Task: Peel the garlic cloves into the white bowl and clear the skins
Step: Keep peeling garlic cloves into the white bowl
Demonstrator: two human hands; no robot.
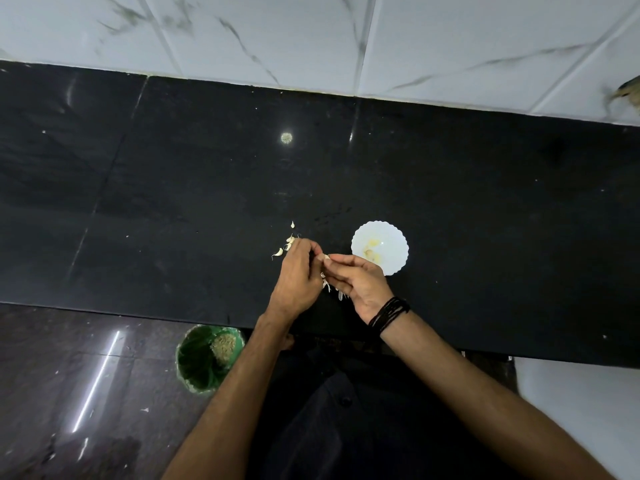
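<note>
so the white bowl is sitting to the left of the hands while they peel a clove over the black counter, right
Not quite. The head view shows the white bowl to the right of the hands, beside the right hand. The rest holds: both hands, left hand included, pinch a garlic clove over the black counter.

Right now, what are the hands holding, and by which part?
A small pale garlic clove, pinched at its ends between the fingertips of the left hand and right hand. Loose skins hang below the grip.
</note>
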